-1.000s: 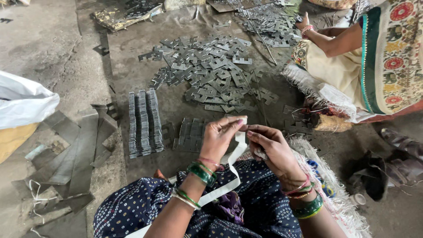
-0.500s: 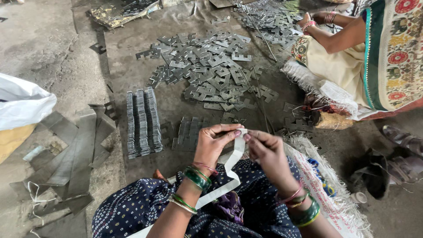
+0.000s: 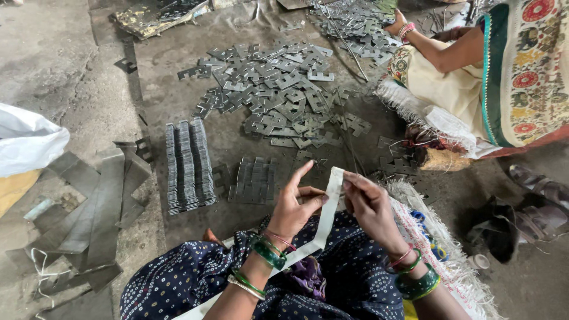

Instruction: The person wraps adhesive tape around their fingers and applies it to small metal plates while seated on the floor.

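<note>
1. White strap (image 3: pixel 329 204) is up over the lap, its tail trailing down across the blue dress (image 3: pixel 178 278)
2. Left hand (image 3: pixel 294 207) and right hand (image 3: pixel 367 207) both pinch its top end, close together
3. Stacked metal plates (image 3: pixel 188 166) sit just ahead, loose plates (image 3: pixel 278 89) beyond

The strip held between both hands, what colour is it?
White strip, pinched by left hand and right hand; head view.

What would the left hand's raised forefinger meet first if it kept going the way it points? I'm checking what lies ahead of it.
Judging loosely, since depth is unclear: the left hand points up and away, toward the scattered flat metal pieces on the floor, just right of the small stack.
</note>
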